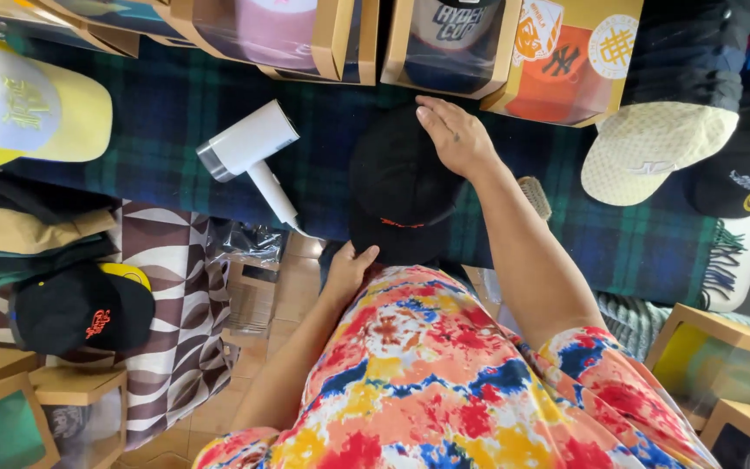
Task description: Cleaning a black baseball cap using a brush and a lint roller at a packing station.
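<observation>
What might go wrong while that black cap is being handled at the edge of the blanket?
The black cap overhangs the plaid blanket's near edge, so it could slip off if the left hand lets go. The white hair dryer lies close beside it and could get knocked. The right hand might nudge the boxes behind.

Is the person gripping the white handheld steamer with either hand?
No. The white steamer lies untouched on the plaid blanket, while the left hand and right hand both rest on the black cap.
</observation>
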